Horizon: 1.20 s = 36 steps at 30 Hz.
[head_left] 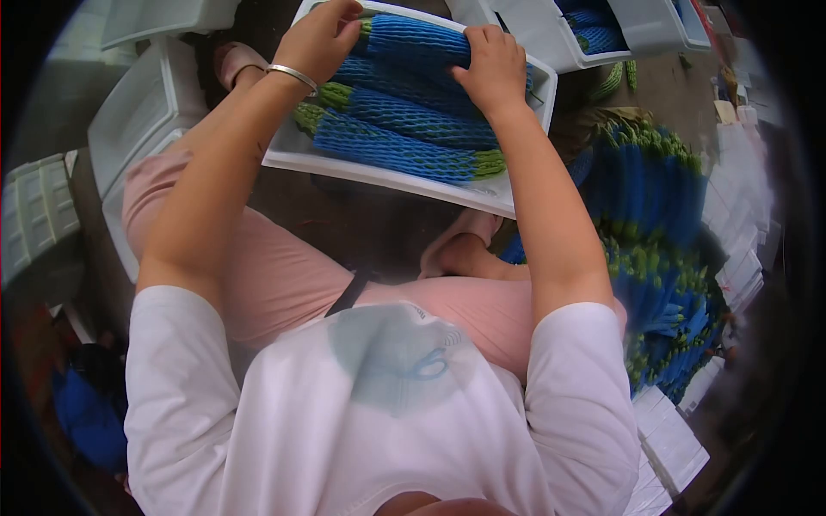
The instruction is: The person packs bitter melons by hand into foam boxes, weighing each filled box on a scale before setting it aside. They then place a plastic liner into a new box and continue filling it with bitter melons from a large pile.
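A white foam box (387, 176) holds several long green vegetables in blue foam netting, lying side by side. My left hand (323, 43), with a bracelet at the wrist, is closed at the green left end of the uppermost netted vegetable (413, 39). On that vegetable's right part rests my right hand (495, 73), its thumb and fingers bent around the netting. Lower in the box, another netted vegetable (396, 150) shows green at both ends. My fingertips are partly hidden.
On the floor at the right lies a large pile of netted vegetables (658, 198). Another white box (594, 60) with netted vegetables is at the top right. White boxes (146, 103) stand at the left. White packing pieces (667, 443) lie at the lower right.
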Motion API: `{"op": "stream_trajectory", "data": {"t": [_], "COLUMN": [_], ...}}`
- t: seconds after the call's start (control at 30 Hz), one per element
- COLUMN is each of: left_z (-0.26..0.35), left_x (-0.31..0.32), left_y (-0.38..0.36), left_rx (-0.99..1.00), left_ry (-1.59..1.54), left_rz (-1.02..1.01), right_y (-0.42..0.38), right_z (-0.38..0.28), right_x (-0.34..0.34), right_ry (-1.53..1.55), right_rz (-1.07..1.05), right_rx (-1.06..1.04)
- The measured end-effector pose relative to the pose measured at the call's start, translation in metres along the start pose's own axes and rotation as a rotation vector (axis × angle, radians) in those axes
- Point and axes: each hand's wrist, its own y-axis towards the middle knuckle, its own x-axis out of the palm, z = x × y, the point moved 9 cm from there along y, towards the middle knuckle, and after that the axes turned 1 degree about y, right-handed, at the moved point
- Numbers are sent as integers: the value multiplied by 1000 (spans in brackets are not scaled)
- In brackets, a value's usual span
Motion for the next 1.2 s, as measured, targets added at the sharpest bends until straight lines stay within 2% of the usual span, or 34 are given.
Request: {"op": "stream_trajectory", "data": {"t": [0.07,0.1,0.2,0.27,0.33,0.37,0.4,0.43,0.47,0.5,0.53,0.57,0.6,0.63,0.67,0.7,0.77,0.8,0.9,0.97,1.03,1.07,1.13,1.2], "left_z": [-3,-1,-14,-12,-18,-32,-10,15,22,27,21,23,29,35,33,37,39,38,33,28,-5,-6,-16,-18], "left_x": [0,4,14,14,14,19,22,27,43,58,77,86,94,103,107,109,112,117,123,123,127,133,130,130], "left_y": [5,8,12,11,10,13,10,8,6,6,7,6,4,3,5,10,19,22,25,21,24,24,22,20], "left_rx": [-6,11,-90,-60,-12,-22,-5,73,94,118,37,51,159,266,278,291,238,277,297,347,72,91,9,103], "left_ry": [-75,-74,-275,-387,-511,-562,-681,-466,-451,-431,-340,-345,-41,262,289,287,446,490,608,543,355,358,250,338], "left_rz": [133,135,162,210,237,179,98,2,-86,-167,-297,-309,-285,-251,-234,-239,-283,-303,-330,-244,-408,-441,-410,-373], "right_y": [-7,-12,-10,-3,2,3,1,-8,-24,-43,-77,-107,-146,-198,-246,-284,-373,-417,-465,-475,-477,-472,-476,-443], "right_z": [-7,-11,-8,-13,4,11,25,38,55,85,132,164,204,248,285,298,329,347,346,355,367,370,363,352], "right_x": [-3,-7,-7,-12,-36,-56,-89,-121,-154,-170,-158,-165,-159,-146,-132,-116,-80,-58,-37,-18,-1,3,16,-21], "right_ry": [38,40,-11,17,72,153,165,184,205,230,228,349,374,328,280,451,402,291,270,306,243,244,256,-176], "right_rz": [33,86,49,-15,-43,-67,-156,-238,-101,-126,-152,-145,-160,-41,81,22,-71,-136,-241,-250,-239,-272,-315,88], "right_rx": [-44,-56,-9,-162,-151,-181,-137,-101,-113,36,198,379,580,688,793,988,1289,1366,1480,1447,1354,1383,1431,1002]}}
